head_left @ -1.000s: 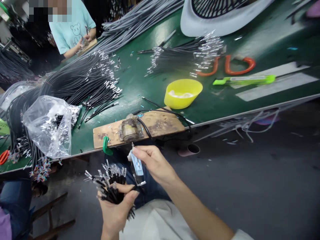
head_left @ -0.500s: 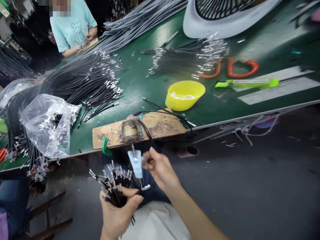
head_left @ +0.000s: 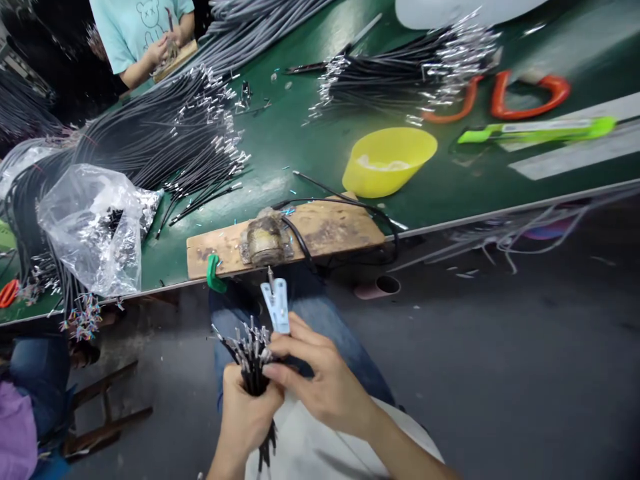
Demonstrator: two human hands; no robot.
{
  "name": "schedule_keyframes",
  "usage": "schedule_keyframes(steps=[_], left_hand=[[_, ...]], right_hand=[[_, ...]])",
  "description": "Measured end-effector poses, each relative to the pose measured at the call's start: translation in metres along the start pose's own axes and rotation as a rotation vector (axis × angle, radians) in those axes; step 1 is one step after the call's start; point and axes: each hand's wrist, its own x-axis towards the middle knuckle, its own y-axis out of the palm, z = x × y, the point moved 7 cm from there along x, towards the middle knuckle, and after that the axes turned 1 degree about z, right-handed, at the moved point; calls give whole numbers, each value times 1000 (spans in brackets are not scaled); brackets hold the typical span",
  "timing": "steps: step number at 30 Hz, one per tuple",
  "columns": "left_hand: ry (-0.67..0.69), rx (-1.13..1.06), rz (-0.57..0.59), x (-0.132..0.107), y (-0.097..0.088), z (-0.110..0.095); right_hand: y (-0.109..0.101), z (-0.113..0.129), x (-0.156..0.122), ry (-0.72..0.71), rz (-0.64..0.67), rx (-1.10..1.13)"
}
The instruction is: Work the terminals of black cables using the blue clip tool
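Observation:
My left hand (head_left: 250,410) is closed around a bundle of short black cables (head_left: 254,373), their silvery or clear tips fanning upward and their tails hanging below the fist. Thumb and fingers of my right hand (head_left: 325,380) pinch one cable end at the bundle's right side; the fingers partly hide it. Just above the right fingertips is a light blue clothespin (head_left: 277,307) on the shaft of a small motor (head_left: 265,240). That motor is fixed to a wooden board (head_left: 340,230) at the table edge.
A green clamp (head_left: 214,273) grips the board's left part. On the green table (head_left: 280,143) are a yellow cup (head_left: 387,167), orange-handled scissors (head_left: 530,110), a green cutter knife (head_left: 537,130), a plastic bag (head_left: 90,230) and black cable piles (head_left: 150,147). A co-worker (head_left: 143,40) sits across.
My right hand has moved down and left from beside the clothespin to the bundle, pinching a cable end there. The left hand now holds the bundle more upright. The view has shifted slightly.

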Motion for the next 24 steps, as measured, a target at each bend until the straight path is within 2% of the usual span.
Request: schedule_keyframes(steps=[3,7,9,11,13,15,17,21,24], left_hand=[[45,-5,44,4,-1,6],[-40,-107,69,5,1,17],[-61,-158,93,2,7,13],[-36,-169,85,-1,10,3],[-10,-166,76,-3,11,-6],[-15,-161,80,-4,11,-8],[-42,-163,93,-3,10,-4],[-78,-155,127,-1,9,6],[-29,-110,103,-1,7,5]], right_hand=[[0,-8,-2,39,-74,91],[-4,-11,-14,11,-364,87],[-3,-13,-19,14,-444,127],[6,-24,-20,100,-378,280],[18,-40,-20,258,-251,499],[22,-52,-21,383,-197,666],[16,-52,-17,371,-165,682],[4,-34,-6,229,-76,493],[1,-30,-7,214,-153,418]])
